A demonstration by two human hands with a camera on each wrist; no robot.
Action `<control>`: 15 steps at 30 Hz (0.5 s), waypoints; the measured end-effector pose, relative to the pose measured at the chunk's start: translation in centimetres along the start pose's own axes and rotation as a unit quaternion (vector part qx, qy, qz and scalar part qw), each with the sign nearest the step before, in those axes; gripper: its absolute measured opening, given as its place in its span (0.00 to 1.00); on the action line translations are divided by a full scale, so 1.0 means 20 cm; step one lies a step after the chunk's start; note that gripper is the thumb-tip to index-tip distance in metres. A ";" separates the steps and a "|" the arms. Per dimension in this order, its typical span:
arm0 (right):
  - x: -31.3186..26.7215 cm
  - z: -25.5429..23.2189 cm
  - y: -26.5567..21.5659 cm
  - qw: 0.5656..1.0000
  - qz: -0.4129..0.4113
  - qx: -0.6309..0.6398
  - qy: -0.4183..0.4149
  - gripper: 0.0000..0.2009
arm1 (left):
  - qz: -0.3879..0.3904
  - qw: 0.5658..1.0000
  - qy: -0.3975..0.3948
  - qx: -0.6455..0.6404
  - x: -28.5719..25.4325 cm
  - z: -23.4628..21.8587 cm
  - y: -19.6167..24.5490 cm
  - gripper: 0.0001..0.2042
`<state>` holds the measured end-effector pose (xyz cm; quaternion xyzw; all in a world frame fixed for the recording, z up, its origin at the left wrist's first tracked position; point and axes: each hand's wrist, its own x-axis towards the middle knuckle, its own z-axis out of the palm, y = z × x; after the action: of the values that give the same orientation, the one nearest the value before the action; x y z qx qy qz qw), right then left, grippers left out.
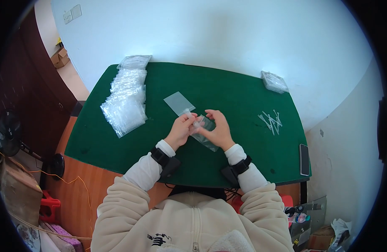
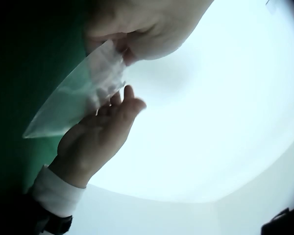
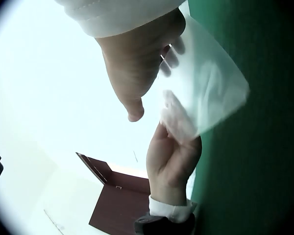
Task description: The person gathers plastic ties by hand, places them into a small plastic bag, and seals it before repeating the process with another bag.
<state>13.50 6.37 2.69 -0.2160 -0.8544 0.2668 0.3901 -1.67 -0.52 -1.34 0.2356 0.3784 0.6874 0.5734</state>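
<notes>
Between my two hands is a clear plastic bag, tilted above the green table. My left hand pinches its upper edge, and a crumpled whitish part shows there in the right wrist view. My right hand is beside the bag, thumb apart from the fingers. Those fingers show through the film in the right wrist view and lie against it in the left wrist view. Just beyond the left hand, a flat translucent bag lies on the cloth.
A long overlapping row of clear bags covers the table's left side. Several thin, clear sticks lie loose at the right. Behind them, by the wall, is a stack of clear packets. A phone rests near the right edge.
</notes>
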 end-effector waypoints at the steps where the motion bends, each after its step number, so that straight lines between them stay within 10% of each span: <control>1: 0.01 -0.02 0.02 0.998 0.047 0.046 -0.009 0.25 | -0.002 1.000 0.001 0.000 -0.01 0.01 0.02 0.11; 6: 0.02 -0.04 0.13 0.903 0.224 0.357 -0.078 0.10 | -0.159 0.967 -0.183 0.073 -0.10 0.08 0.09 0.11; 15: 0.00 -0.01 0.15 0.911 0.194 0.306 -0.198 0.09 | -0.211 0.911 -0.286 0.211 -0.12 0.10 0.09 0.12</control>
<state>14.21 8.71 0.92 -0.1902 -0.7321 0.6225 0.2007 -0.71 -2.54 1.45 0.4518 0.3754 0.3578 0.7258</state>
